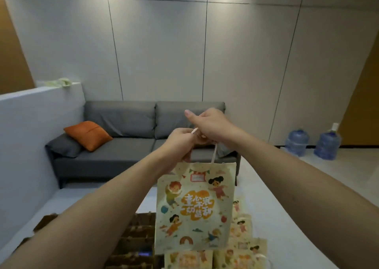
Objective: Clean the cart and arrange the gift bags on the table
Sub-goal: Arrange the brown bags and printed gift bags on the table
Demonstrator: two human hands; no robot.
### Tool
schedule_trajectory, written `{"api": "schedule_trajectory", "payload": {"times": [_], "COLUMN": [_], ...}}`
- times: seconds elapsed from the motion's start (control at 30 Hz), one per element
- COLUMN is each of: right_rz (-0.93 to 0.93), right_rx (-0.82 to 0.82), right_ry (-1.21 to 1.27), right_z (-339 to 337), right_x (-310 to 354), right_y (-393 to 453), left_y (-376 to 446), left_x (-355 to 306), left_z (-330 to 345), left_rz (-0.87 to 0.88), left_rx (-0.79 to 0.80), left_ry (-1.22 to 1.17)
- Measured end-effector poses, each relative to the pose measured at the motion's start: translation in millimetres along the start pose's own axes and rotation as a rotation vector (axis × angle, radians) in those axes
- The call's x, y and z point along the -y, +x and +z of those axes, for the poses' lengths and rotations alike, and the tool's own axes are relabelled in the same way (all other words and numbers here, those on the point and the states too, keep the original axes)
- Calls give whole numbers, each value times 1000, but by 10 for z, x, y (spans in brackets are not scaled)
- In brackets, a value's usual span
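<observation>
Both hands make the grip: the left hand [180, 138] and the right hand [209, 125] are pinched together on the pale cord handle [214, 152] of a printed gift bag [194, 209], knuckles almost touching, with the right hand a little higher and farther out. The bag hangs straight down from that pinch, its long axis upright and its printed face turned toward the person, so the thing to be placed lies directly below the grip rather than to either side.

Nearest, at the bottom edge, more gift bags of the same print [244, 252] lie overlapping on the white tabletop [287, 217], just under and to the right of the hanging bag. To the near left sits a brown divided box or cart tray [135, 234]; which of the two it is cannot be told.

Judging from this, the bag needs to come down and right to join the row, and the right hand is the nearer one for that.

Far beyond stand a grey sofa [127, 125] with an orange cushion [88, 135], and two water jugs [311, 141] at far right.
</observation>
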State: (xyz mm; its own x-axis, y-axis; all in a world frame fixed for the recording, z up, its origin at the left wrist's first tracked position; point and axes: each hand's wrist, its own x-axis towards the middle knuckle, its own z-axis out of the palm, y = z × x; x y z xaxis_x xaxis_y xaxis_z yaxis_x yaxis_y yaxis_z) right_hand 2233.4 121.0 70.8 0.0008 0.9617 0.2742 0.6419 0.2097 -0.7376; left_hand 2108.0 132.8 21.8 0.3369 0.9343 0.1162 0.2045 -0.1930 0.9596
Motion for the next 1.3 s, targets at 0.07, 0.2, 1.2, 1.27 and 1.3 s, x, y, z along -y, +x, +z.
{"api": "schedule_trajectory", "payload": {"times": [0.07, 0.2, 1.2, 1.27, 1.3], "right_rz": [-48, -81, 398, 464, 496], "right_rx": [64, 138, 617, 654, 658], "right_ry": [29, 216, -545, -560, -554], "right_z": [-34, -65, 2893, 3024, 3072], "right_x": [-23, -186, -3273, -3456, -3543], "right_y": [253, 705, 2221, 2243, 2249], "left_y": [280, 735, 2042, 2073, 2089], "left_x": [-2, 12, 2007, 2102, 2132], "left_z": [-126, -282, -1713, -1762, -1787], "left_rz": [-16, -65, -424, -442, -448], "left_rx": [-148, -314, -396, -383, -380], "left_ry": [140, 196, 258, 255, 252]}}
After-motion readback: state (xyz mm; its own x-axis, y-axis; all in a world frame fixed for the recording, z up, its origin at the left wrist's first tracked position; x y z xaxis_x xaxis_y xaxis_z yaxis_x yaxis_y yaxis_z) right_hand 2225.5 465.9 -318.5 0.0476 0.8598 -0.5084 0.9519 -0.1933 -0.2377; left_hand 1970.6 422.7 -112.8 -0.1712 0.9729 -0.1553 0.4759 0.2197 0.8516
